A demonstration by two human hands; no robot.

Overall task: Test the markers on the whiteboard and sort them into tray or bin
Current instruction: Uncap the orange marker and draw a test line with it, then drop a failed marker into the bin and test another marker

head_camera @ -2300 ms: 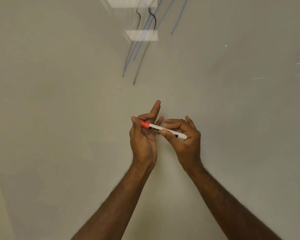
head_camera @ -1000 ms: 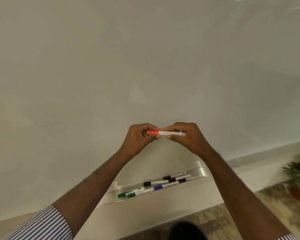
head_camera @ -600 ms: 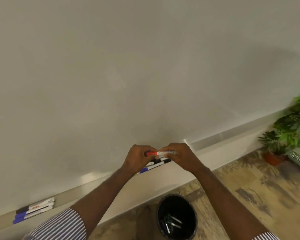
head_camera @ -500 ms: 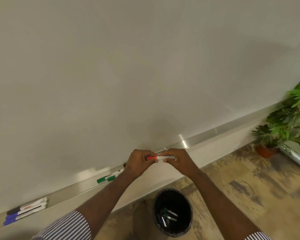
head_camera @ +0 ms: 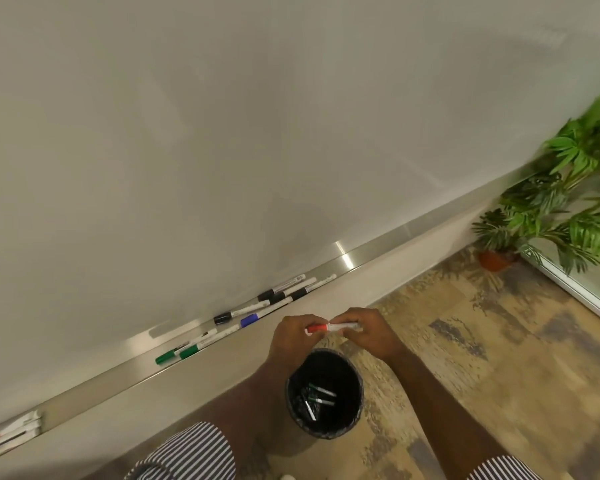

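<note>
Pale whiteboard [head_camera: 222, 133] filling most of the view, patchy tan floor [head_camera: 499, 358] below, potted plant [head_camera: 551, 209] off to the right. Held level just above the black bin [head_camera: 324, 393]: a red-capped marker [head_camera: 333, 328], white barrel, cap to the left, apparently closed. Left hand [head_camera: 297, 336] curled round the cap end, right hand [head_camera: 368, 332] pinching the barrel, both gripping firmly. Probably the sorting step for this marker, its place above the bin hinting at a discard. Next move likely calling for one hand letting go and the other dropping the marker straight down, clear of the rim. Several discarded markers already lying in the bin's bottom. Along the metal tray [head_camera: 378, 247] under the board, black, blue and green markers [head_camera: 243, 315] lying in a loose row, more at the far left end.
</note>
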